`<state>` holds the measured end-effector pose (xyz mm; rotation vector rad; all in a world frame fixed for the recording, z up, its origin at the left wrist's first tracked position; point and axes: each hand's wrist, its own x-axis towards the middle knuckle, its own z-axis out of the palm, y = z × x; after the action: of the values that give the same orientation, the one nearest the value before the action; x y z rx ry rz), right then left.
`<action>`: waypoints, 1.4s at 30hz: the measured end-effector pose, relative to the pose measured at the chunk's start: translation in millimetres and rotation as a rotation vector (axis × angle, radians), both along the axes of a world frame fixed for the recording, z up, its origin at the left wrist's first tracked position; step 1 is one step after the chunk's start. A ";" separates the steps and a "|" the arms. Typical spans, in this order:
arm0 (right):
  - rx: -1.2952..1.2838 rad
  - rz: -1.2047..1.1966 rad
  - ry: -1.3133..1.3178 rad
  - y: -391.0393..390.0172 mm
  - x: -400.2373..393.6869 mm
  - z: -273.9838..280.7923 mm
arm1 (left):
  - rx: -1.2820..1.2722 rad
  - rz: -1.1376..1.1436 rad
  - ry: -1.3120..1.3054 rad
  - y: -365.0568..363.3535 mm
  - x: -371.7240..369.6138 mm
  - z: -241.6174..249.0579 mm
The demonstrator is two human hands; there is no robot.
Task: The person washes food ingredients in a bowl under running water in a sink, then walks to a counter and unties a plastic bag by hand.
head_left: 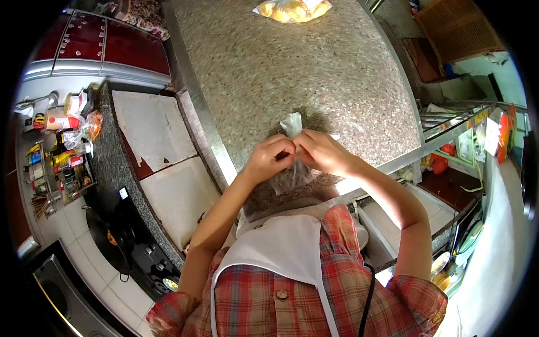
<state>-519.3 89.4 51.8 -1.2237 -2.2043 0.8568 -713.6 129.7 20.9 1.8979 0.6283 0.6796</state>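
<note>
Clear bag (292, 124) pinched between left hand (273, 159) and right hand (323, 153).

A home kitchen: granite counter (292, 73), stove (140, 247), condiment bottles (64, 151).

No readable text in your view.

You can see labels on the bottles and packets (63, 147) on the shelf at your left, and coloured tags along the rack (487, 130) at your right, but every one is too small and blurred for you to make out a word, brand or number.
</note>
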 end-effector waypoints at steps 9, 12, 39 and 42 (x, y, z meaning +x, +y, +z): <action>0.289 -0.011 -0.311 -10.6 -9.5 -10.5 | 0.140 0.142 0.004 -26.1 -1.5 -9.4; 0.288 0.037 -0.320 -5.9 -5.4 -0.7 | 0.272 0.249 -0.030 -30.1 2.0 -1.1; 0.223 -0.337 0.141 -11.0 -1.6 -5.4 | 0.184 0.091 -0.024 -6.3 24.2 14.3; 0.154 -0.318 0.126 -8.3 -1.3 -6.7 | 0.189 0.082 -0.014 -5.0 21.6 13.6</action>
<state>-520.6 81.1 45.1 -1.3563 -1.8720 0.6063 -692.0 124.8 34.4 2.0482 0.6555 0.8288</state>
